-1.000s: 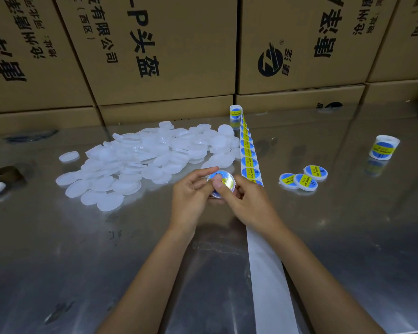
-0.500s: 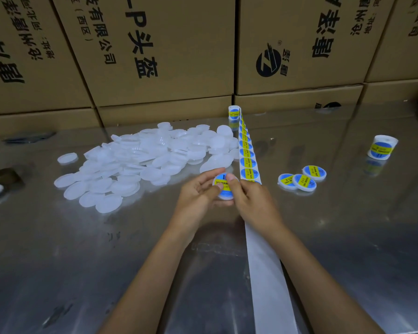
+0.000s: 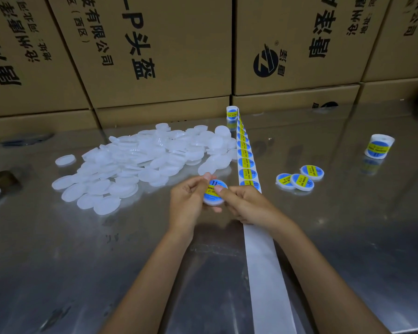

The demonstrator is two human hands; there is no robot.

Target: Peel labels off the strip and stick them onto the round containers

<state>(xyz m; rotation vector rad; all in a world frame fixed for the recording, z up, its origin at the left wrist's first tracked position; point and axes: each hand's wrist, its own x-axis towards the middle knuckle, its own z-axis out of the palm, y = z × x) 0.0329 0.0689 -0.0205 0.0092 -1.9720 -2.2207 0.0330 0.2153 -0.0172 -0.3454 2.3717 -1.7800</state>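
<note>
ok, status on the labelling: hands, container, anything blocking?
Left hand and right hand both grip labelled container. Label strip beside right hand. Nothing blocking.

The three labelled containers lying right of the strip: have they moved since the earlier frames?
No. The three labelled containers lie in the same cluster at the same spot beside the label strip; neither hand touches them.

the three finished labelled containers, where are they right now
In the head view, the three white round containers with blue-and-yellow labels lie clustered on the shiny metal table, right of the white label strip and beyond the right hand.
</note>
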